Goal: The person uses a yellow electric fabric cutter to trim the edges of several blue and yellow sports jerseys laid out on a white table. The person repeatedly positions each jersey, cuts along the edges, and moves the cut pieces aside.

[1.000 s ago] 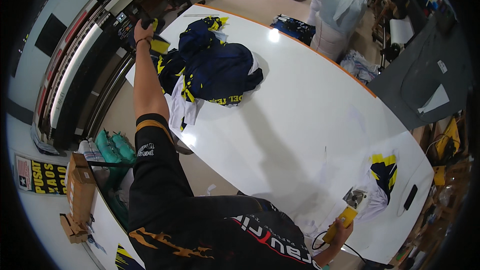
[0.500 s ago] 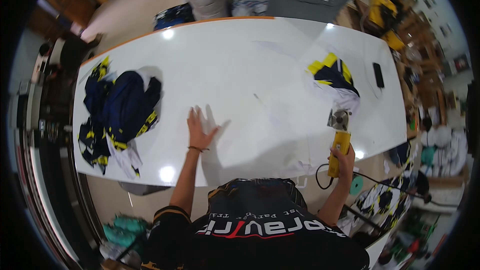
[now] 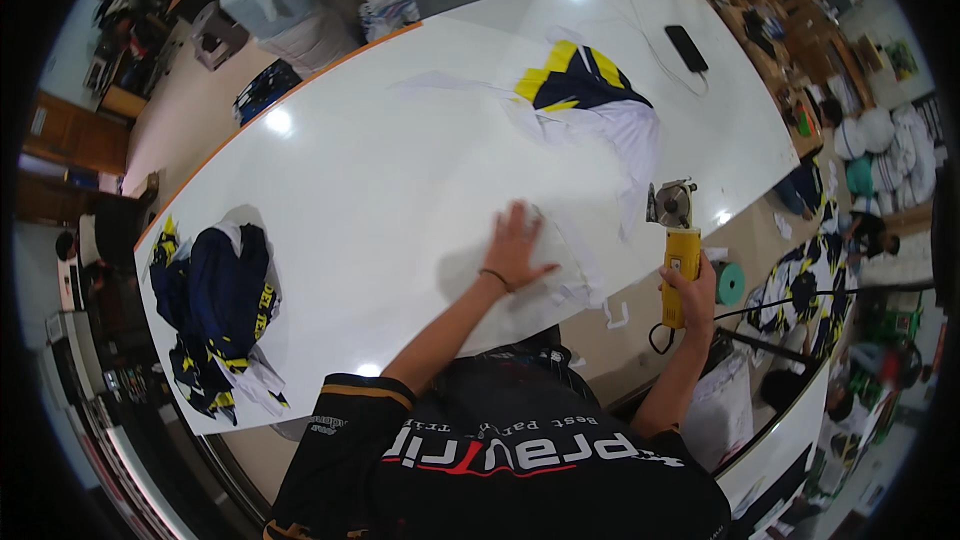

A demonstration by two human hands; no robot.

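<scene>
My left hand (image 3: 515,250) is spread on the white tabletop (image 3: 360,190), its fingers apart, beside some thin pale cloth or paper (image 3: 575,275) that is hard to make out. My right hand (image 3: 695,290) grips a yellow electric cutter (image 3: 682,255) upright at the table's right front edge, its round silver blade at the top and a black cord hanging from it. Beyond both hands lies a navy, yellow and white fabric piece (image 3: 580,80). A larger crumpled pile of similar fabric (image 3: 225,300) rests at the left end.
A black phone (image 3: 685,48) with a cable is at the back right. Plastic-wrapped sacks (image 3: 275,0) and a stool (image 3: 215,35) stand behind the table. A green roll (image 3: 730,282) sits below the right edge, near patterned fabric (image 3: 800,300). People (image 3: 870,235) are at far right.
My left hand was raised at the far left, then came down spread on the table and has slid rightward. The view has swung round; my right hand still holds the cutter.
</scene>
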